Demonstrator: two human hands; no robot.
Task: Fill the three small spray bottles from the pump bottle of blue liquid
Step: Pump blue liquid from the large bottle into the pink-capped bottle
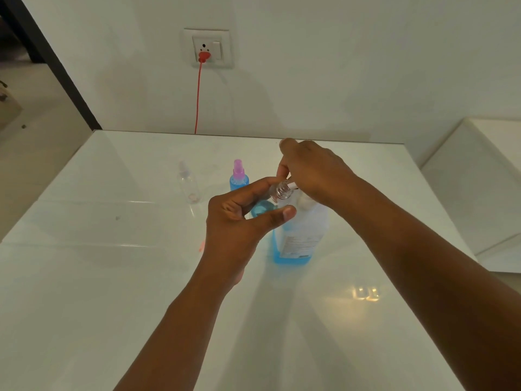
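Left hand (239, 218) pinches open bottle (277, 197) under spout at pump bottle's (298, 238) 11 o'clock, right hand (313, 170) curled on pump head; keep neck square under spout, press slow to avoid spills.

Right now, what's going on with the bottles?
Left grip holds open small bottle at the spout. Right grip on the pump bottle. One filled bottle, one empty bottle waiting.
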